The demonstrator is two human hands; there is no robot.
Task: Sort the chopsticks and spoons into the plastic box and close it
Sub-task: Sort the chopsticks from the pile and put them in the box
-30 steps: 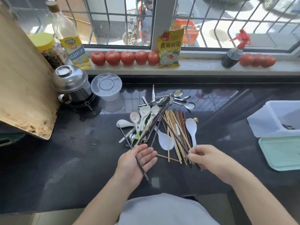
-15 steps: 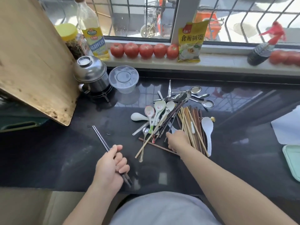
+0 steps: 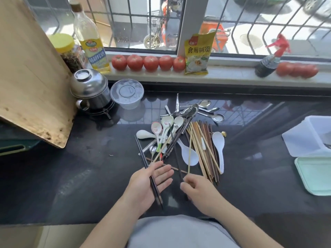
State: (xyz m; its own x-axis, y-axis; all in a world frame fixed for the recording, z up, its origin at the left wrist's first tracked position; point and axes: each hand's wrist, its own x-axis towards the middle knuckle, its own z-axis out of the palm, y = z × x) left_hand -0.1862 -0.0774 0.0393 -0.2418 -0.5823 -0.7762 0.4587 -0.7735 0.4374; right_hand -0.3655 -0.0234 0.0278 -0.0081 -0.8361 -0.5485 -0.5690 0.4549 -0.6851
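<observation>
A heap of wooden and bamboo chopsticks (image 3: 202, 149) lies on the black counter, mixed with ceramic spoons (image 3: 165, 125), metal spoons (image 3: 206, 108) and white plastic spoons (image 3: 189, 155). My left hand (image 3: 150, 183) lies palm up at the near edge of the heap, fingers straight, with a pair of dark chopsticks (image 3: 141, 153) resting across the palm. My right hand (image 3: 195, 187) sits just right of it, fingers curled, pinching the near end of a dark chopstick (image 3: 177, 158). The translucent plastic box (image 3: 304, 140) stands at the far right, and its pale green lid (image 3: 313, 176) lies in front of it.
A wooden cutting board (image 3: 32, 77) leans at the left. A steel pot (image 3: 89, 88) and a clear round container (image 3: 127, 92) stand behind the heap. On the windowsill are an oil bottle (image 3: 89, 38), tomatoes (image 3: 148, 62), a yellow bag (image 3: 197, 54) and a spray bottle (image 3: 268, 63).
My left hand moved right towards the heap and opened palm up under its dark chopsticks. My right hand pulled back out of the heap holding a dark chopstick.
</observation>
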